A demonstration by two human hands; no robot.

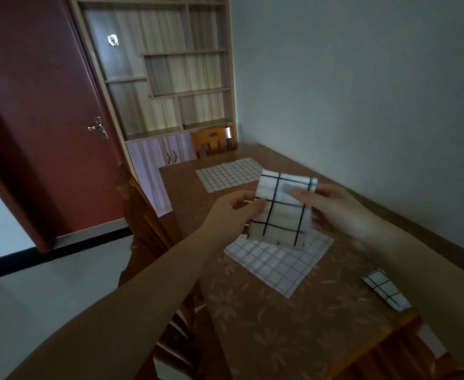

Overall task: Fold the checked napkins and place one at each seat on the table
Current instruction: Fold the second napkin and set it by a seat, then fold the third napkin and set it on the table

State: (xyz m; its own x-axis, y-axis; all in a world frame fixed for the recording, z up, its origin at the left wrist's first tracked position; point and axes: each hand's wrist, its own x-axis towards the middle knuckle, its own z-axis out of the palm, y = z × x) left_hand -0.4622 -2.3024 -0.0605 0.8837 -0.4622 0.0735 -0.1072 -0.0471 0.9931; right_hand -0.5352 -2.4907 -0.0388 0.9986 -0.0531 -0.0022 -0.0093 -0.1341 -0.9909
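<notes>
The folded napkin (283,208) is soft matt cloth, white with dark check lines, as is the second folded napkin (387,290). The tabletop (294,325) wears a brown flower-patterned covering with a slight sheen. The chair (213,141) is glossy varnished wood; the door handle (99,128) is shiny metal.

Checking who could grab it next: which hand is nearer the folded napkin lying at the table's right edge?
Right. The right hand holds the raised napkin up-left of the folded napkin; the left hand is farther left.
</notes>
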